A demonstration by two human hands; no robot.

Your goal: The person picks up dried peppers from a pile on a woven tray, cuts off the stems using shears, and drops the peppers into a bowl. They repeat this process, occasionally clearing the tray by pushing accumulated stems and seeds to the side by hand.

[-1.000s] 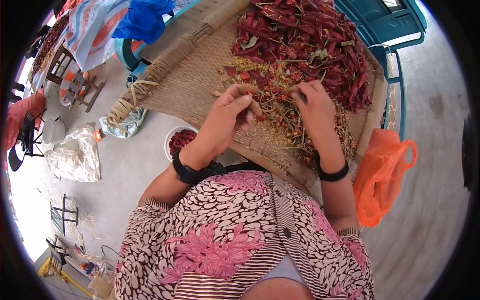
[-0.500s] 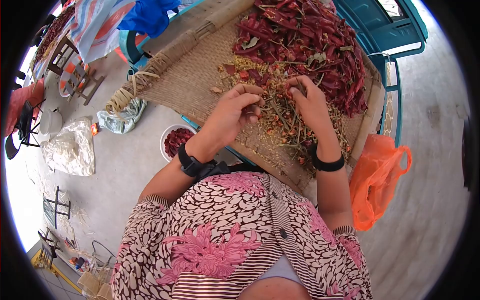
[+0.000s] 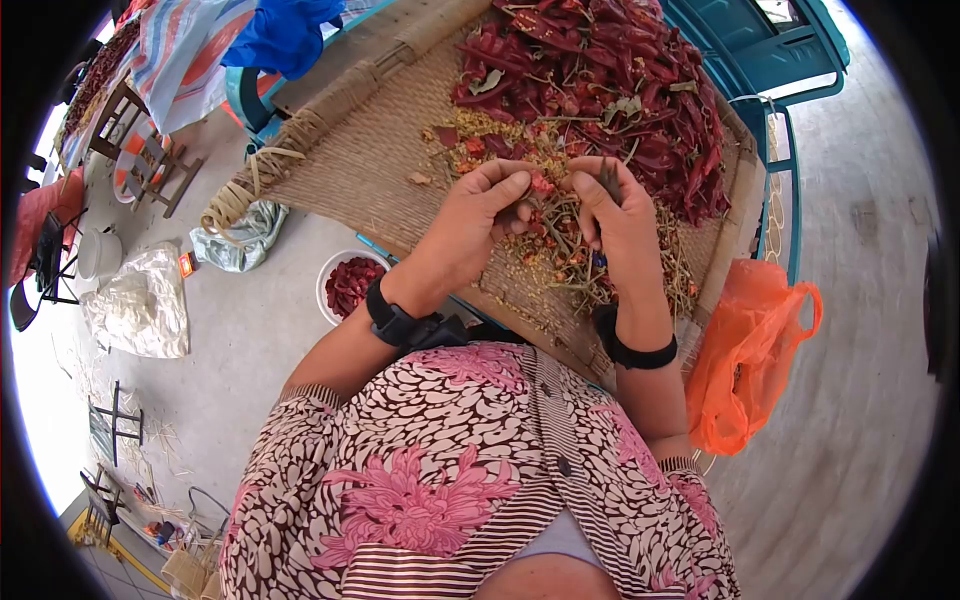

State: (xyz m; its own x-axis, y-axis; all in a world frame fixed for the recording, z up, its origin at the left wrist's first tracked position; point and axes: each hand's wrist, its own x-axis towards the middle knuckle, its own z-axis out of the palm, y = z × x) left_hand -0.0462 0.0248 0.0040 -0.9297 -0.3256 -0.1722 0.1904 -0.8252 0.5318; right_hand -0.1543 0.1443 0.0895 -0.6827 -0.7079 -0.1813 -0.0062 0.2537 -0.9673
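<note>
Dried chillies (image 3: 600, 70) sit heaped on the far half of the woven tray (image 3: 370, 170), stems and seeds (image 3: 570, 250) littered nearer the body. Step looks like destemming one pod: left hand (image 3: 475, 220) fingers pinched on a red chilli piece (image 3: 541, 186), right hand (image 3: 618, 215) fingers closed on a dark stem-like bit (image 3: 608, 180), hands nearly touching above the litter. Next move likely calls for a short pull apart, waste dropped clear of the heap.
</note>
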